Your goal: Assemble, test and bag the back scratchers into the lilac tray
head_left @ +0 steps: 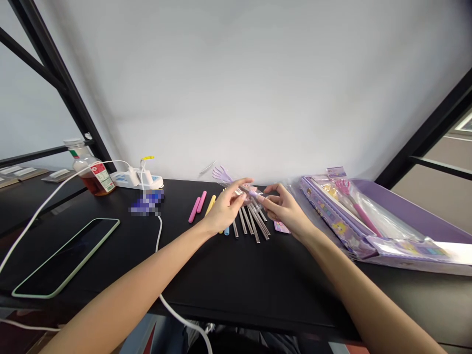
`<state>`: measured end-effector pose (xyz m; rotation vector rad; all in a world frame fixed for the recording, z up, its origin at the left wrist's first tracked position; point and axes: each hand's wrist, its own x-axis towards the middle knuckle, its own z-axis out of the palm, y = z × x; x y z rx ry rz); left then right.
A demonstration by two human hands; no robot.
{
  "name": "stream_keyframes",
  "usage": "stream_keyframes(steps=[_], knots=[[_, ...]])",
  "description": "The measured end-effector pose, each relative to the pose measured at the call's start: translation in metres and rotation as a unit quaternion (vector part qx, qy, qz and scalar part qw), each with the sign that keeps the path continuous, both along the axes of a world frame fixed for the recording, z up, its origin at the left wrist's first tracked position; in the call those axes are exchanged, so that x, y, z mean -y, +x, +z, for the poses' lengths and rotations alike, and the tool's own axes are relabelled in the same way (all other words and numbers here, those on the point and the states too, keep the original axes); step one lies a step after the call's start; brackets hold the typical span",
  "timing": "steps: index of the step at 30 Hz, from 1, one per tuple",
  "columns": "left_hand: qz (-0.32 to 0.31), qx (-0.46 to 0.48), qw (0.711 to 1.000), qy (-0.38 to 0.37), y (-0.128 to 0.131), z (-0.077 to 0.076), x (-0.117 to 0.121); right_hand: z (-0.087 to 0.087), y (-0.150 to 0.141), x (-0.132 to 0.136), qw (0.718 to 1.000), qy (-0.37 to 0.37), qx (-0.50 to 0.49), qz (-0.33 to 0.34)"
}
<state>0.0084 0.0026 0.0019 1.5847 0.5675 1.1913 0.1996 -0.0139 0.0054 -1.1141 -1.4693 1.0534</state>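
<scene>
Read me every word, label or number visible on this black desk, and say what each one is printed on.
Nothing can be read for certain.
Red-and-white label on the clear glass jar of amber liquid: too small.
Purple printed package: too small.
Small lilac tag: too small.
Pixelated blue patch: blurred.

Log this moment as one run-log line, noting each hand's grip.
left hand: gripping lilac piece | right hand: gripping lilac piece | nearby: silvery tubes

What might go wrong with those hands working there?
The left hand and right hand pinch a small pinkish-purple piece right above a fan of thin silvery rods, so dropping it could scatter them. The smooth pink sticks on the black tabletop might also roll if bumped.
</scene>
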Motion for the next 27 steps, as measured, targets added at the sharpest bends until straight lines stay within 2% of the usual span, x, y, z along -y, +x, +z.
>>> stream_keyframes(steps=[2,5,8,11,16,22,25,27], knots=[[0.009,-0.020,1.000,0.013,0.001,-0.002,-0.001,-0.001,-0.005,0.000,1.000,-0.006,0.005,-0.022],[0.064,-0.023,0.998,0.012,-0.003,-0.002,-0.007,0.001,-0.004,0.000,1.000,-0.010,0.017,-0.013],[0.117,0.009,0.993,-0.009,-0.011,0.001,-0.016,0.006,0.004,0.000,1.000,-0.015,-0.004,0.010],[0.136,0.054,0.988,-0.047,-0.017,0.004,-0.022,0.009,0.011,0.001,0.999,-0.009,-0.012,0.034],[0.094,0.047,0.992,-0.073,-0.016,0.005,-0.018,0.005,0.010,0.001,0.997,0.048,0.040,0.038],[-0.010,-0.066,0.998,-0.010,-0.004,-0.002,-0.001,-0.003,0.007,-0.004,0.984,0.132,0.115,-0.017],[-0.005,-0.103,0.994,0.024,-0.001,-0.004,0.000,-0.005,0.008,-0.005,0.982,0.129,0.135,-0.014],[0.010,-0.095,0.995,0.031,-0.002,-0.003,-0.001,-0.004,0.008,-0.003,0.983,0.125,0.131,0.000]])
